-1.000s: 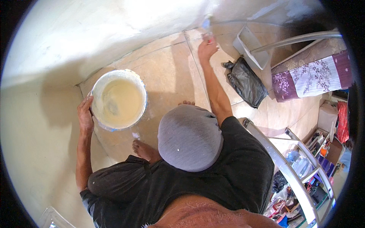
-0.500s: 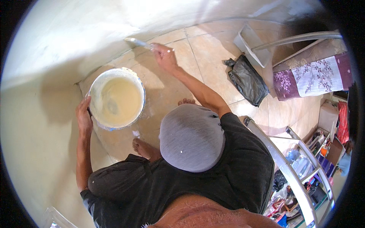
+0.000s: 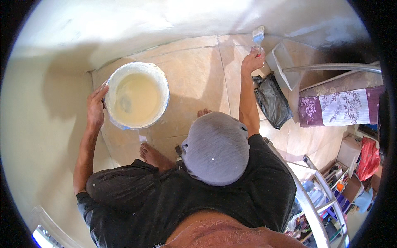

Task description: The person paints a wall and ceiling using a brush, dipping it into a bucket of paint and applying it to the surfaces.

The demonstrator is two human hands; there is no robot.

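"What do you have from the head camera?"

"I see my right hand (image 3: 253, 62) clamped around the handle of a paintbrush (image 3: 258, 34), arm stretched forward. The pale bristles point away from me, at the foot of the wall (image 3: 136, 25); I can't tell whether they touch it."

"And the left?"

"My left hand (image 3: 96, 106) is at the left edge of a white bucket (image 3: 142, 67), fingers against the rim. I can't make out whether they close around it. The bucket stands on the tiled floor (image 3: 192, 82), near the corner, with pale yellow paint (image 3: 140, 97) inside."

"What's around the brush?"

"A pale, open container (image 3: 283, 62) is just right of that hand, and a black plastic bag (image 3: 273, 101) lies nearer me, beside the forearm. Farther right, a metal ladder (image 3: 304, 194) slants past my shoulder."
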